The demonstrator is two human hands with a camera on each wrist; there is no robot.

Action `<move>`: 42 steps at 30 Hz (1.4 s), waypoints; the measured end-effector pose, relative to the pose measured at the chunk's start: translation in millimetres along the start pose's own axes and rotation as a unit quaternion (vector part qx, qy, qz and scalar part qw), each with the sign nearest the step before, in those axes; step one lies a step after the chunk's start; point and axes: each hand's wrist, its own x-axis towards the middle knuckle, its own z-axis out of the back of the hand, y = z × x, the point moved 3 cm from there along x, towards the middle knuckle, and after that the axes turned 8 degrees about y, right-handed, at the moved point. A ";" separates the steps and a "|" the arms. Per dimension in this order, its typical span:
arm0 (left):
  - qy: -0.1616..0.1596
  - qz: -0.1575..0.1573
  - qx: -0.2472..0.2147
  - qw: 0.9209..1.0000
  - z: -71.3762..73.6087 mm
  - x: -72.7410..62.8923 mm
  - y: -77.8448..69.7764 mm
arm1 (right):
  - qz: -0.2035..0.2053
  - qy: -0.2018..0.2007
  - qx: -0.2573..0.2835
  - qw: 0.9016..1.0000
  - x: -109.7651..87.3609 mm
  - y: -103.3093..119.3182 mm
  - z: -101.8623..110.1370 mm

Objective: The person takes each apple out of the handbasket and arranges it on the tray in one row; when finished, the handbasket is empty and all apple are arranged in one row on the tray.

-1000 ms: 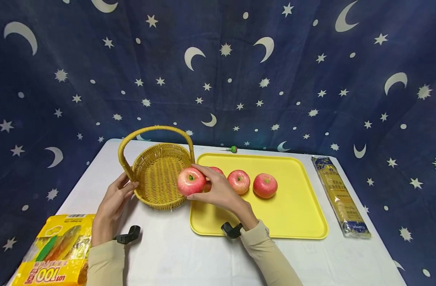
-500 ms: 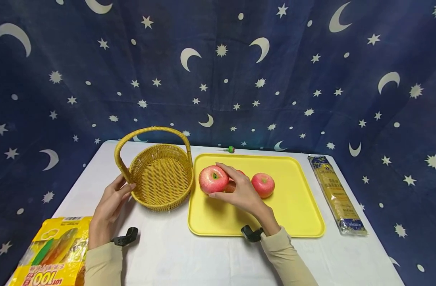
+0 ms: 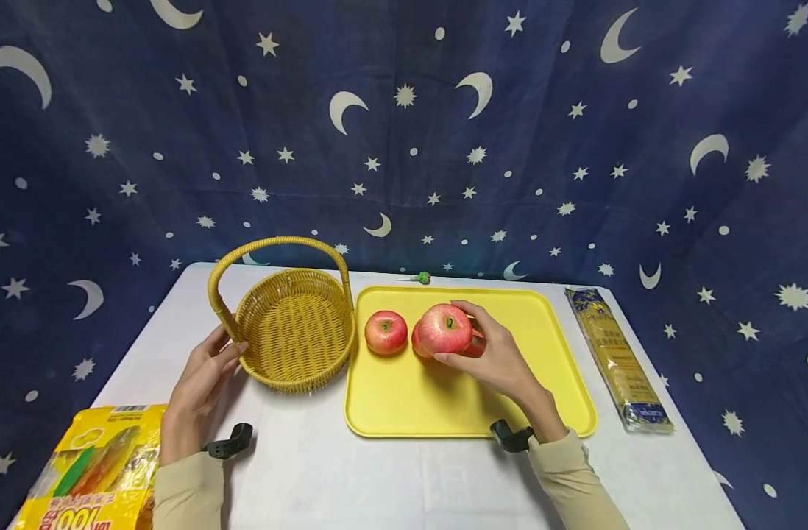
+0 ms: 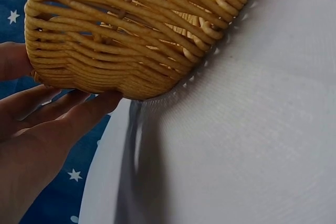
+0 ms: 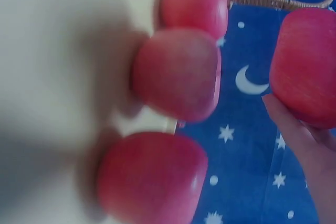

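My left hand (image 3: 202, 383) grips the left rim of a yellow wicker basket (image 3: 248, 364), near the foot of its handle. In the left wrist view, its fingers (image 4: 89, 114) lie against the woven side of the basket (image 4: 121, 45). My right hand (image 3: 503, 361) holds a red apple (image 3: 444, 329) between thumb and fingers, raised over a yellow tray (image 3: 404, 412). On the tray sits another apple (image 3: 386, 333) at the left; two more are partly hidden behind the held apple and hand. The right wrist view shows the held apple (image 5: 307, 66) apart from the row of apples (image 5: 178, 74).
A yellow food bag (image 3: 89, 464) lies at the near left of the white table (image 3: 324, 471). Along the right side is a long pack of noodles (image 3: 619, 361). A small green-and-red item (image 3: 423, 277) lies behind the tray. A dark star-patterned cloth (image 3: 404, 147) hangs behind.
My right hand has moved right with the apple, from beside the basket to over the middle of the tray, uncovering the leftmost tray apple. The left hand stays on the basket.
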 end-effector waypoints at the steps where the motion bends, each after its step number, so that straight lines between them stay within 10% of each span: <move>1: 0.001 -0.003 -0.001 1.000 0.2 -0.1 0.1 | -0.003 -0.002 0.002 1.000 -2.1 -2.5 4.0; 19: -0.003 -0.007 0.006 1.000 -1.3 -0.6 -4.5 | -0.039 -0.060 -0.048 0.996 -35.9 -33.7 68.7; 42: -0.023 0.004 0.021 1.000 -12.1 -1.8 -9.0 | -0.151 -0.002 -0.145 0.978 -50.6 -104.9 98.9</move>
